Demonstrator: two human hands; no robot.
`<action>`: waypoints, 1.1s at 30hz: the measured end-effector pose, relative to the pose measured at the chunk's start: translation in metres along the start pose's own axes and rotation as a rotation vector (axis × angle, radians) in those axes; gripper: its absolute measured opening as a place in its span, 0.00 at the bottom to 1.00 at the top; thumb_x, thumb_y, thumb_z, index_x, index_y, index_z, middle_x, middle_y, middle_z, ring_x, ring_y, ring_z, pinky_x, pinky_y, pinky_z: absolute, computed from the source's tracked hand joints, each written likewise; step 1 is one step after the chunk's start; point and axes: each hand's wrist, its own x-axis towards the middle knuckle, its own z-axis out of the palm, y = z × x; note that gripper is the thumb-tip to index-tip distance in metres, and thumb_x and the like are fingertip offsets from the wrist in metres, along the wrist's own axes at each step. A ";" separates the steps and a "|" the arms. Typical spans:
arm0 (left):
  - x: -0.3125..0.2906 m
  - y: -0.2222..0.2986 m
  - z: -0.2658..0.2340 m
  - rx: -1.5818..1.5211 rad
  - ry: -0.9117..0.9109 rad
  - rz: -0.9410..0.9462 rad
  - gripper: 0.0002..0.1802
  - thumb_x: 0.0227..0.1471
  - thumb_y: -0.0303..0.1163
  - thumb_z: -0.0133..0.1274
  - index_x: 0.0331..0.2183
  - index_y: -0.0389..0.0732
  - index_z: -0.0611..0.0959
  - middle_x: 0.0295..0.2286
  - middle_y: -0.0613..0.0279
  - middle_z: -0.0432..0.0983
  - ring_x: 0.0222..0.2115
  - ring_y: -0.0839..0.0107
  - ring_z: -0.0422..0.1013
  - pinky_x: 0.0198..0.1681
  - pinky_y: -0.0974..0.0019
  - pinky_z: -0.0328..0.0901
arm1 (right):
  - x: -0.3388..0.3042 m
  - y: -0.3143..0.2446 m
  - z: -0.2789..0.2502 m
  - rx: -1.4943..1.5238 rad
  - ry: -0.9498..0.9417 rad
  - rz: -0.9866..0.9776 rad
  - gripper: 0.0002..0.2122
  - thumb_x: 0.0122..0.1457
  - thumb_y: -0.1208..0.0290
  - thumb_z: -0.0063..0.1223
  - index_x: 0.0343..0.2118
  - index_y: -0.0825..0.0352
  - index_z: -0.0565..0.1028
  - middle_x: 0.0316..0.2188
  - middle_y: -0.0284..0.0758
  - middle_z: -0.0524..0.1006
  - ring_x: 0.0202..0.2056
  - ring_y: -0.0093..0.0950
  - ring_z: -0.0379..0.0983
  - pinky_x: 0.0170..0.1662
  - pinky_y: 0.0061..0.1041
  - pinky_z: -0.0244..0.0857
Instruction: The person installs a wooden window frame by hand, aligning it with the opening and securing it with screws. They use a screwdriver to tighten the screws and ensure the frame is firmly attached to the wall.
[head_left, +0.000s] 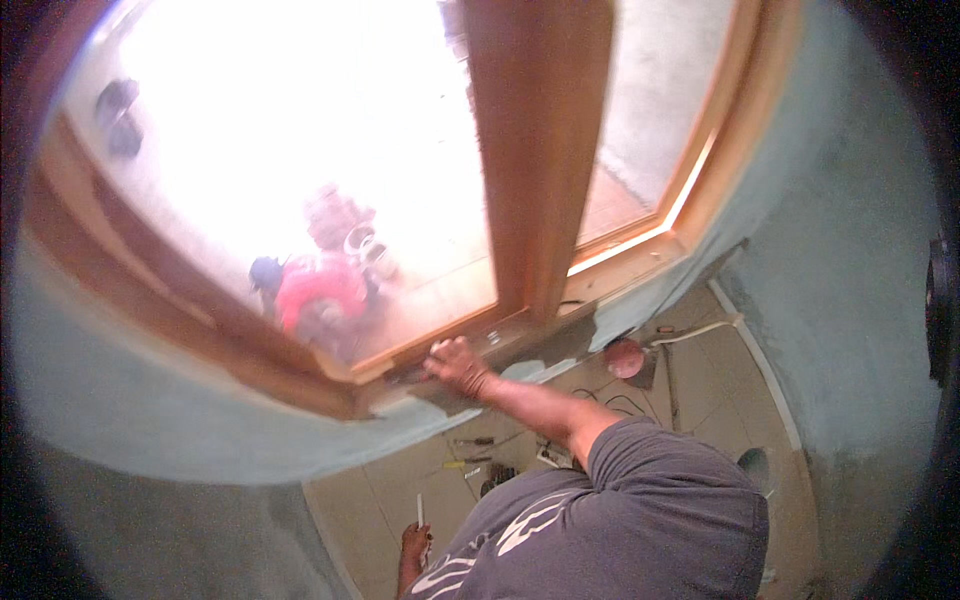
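Note:
My right arm reaches across to the wooden window frame (pixel 540 150), and my right hand (pixel 458 368) rests at its bottom rail above the sill. The fingers are bent and closed; a small reddish bit shows beside them, too blurred to name. Low at the left, my left hand (pixel 415 542) hangs beside my body, closed around a thin white stick (pixel 420 510) that points upward. A small light piece (pixel 493 338) lies on the sill to the right of my right hand.
Below the sill, the tiled floor (pixel 380 490) holds several hand tools (pixel 474 441), dark cables and a round pink thing (pixel 624 357). Bluish plastered wall (pixel 200 440) surrounds the window. Through the glaring opening, a person in a pink-red top (pixel 322 285) bends near a white bucket (pixel 362 240).

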 end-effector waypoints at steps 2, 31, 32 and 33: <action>0.008 0.046 0.007 -0.100 0.030 0.109 0.19 0.62 0.44 0.59 0.43 0.37 0.84 0.23 0.59 0.79 0.18 0.68 0.74 0.21 0.60 0.69 | 0.004 -0.016 -0.026 0.176 -0.048 -0.011 0.10 0.57 0.60 0.59 0.38 0.57 0.77 0.37 0.36 0.73 0.40 0.35 0.71 0.42 0.42 0.62; -0.274 0.619 0.382 0.260 0.345 1.197 0.28 0.58 0.31 0.67 0.58 0.42 0.78 0.54 0.52 0.76 0.52 0.62 0.74 0.53 0.58 0.71 | -0.272 0.325 -0.323 1.637 -0.308 1.067 0.14 0.68 0.69 0.52 0.54 0.65 0.75 0.29 0.29 0.76 0.27 0.19 0.72 0.29 0.24 0.68; -0.279 0.634 0.359 0.426 0.488 1.372 0.30 0.55 0.31 0.68 0.58 0.42 0.78 0.54 0.51 0.76 0.54 0.58 0.73 0.55 0.56 0.70 | -0.289 0.328 -0.317 1.538 -0.262 1.085 0.13 0.68 0.69 0.52 0.54 0.65 0.75 0.28 0.29 0.75 0.25 0.18 0.71 0.27 0.24 0.67; -0.286 0.651 0.333 0.595 0.630 1.541 0.31 0.53 0.30 0.69 0.58 0.42 0.78 0.55 0.51 0.76 0.55 0.55 0.72 0.56 0.53 0.70 | -0.302 0.335 -0.320 1.537 -0.280 1.144 0.13 0.69 0.69 0.52 0.54 0.65 0.75 0.27 0.28 0.74 0.23 0.17 0.69 0.24 0.24 0.66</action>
